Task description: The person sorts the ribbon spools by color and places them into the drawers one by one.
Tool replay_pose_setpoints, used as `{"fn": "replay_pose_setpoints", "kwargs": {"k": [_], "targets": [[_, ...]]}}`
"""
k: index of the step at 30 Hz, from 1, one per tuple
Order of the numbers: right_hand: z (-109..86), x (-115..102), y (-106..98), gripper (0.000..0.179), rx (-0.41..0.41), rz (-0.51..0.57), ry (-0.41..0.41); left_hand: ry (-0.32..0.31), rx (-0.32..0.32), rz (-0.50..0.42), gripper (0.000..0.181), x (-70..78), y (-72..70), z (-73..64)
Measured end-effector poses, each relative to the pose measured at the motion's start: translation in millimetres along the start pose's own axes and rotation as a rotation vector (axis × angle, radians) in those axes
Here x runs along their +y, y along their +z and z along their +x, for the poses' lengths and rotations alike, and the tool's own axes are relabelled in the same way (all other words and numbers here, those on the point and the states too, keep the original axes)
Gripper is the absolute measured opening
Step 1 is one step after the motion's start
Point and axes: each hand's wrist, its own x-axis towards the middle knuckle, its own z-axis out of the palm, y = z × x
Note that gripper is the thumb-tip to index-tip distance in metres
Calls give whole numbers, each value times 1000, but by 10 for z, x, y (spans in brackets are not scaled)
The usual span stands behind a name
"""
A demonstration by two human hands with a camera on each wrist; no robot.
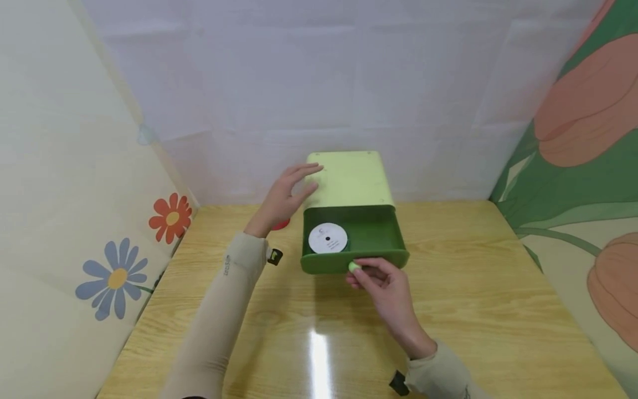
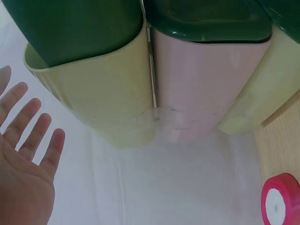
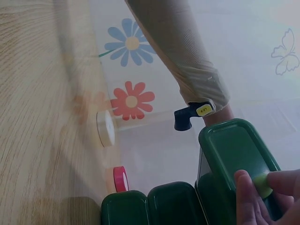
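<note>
Hands seen from above: the right hand [image 1: 381, 285] pinches the small, round, light-green knob [image 1: 354, 266] of a dark-green plastic drawer [image 1: 319, 265]; the left hand [image 1: 280, 200], fingers extended and grasping nothing, lies beside a pale yellow-green cabinet [image 1: 351, 180], and whether it touches cannot be told. The drawer stands pulled out from the cabinet's top tier, a flat, round, white-faced disc [image 1: 335, 238] lying at its left inside. Left of the cabinet, a pinkish-red spool with a white centre [image 2: 280, 200] rests on the wood-grain table [image 1: 463, 288].
</note>
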Motion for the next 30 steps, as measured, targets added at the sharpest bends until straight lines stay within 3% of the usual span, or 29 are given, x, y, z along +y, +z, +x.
{"fn": "replay_pose_setpoints", "kwargs": {"k": [12,21,30], "targets": [[-1,-10,9,21,9,-6,6,-184,0,-84,44,-154,61,109],[-4,-6,8,22,4,2,3,-182,-48,-55,42,-236,152,92],[-7,12,1,22,7,4,7,-201,-39,-99,42,-294,198,78]]}}
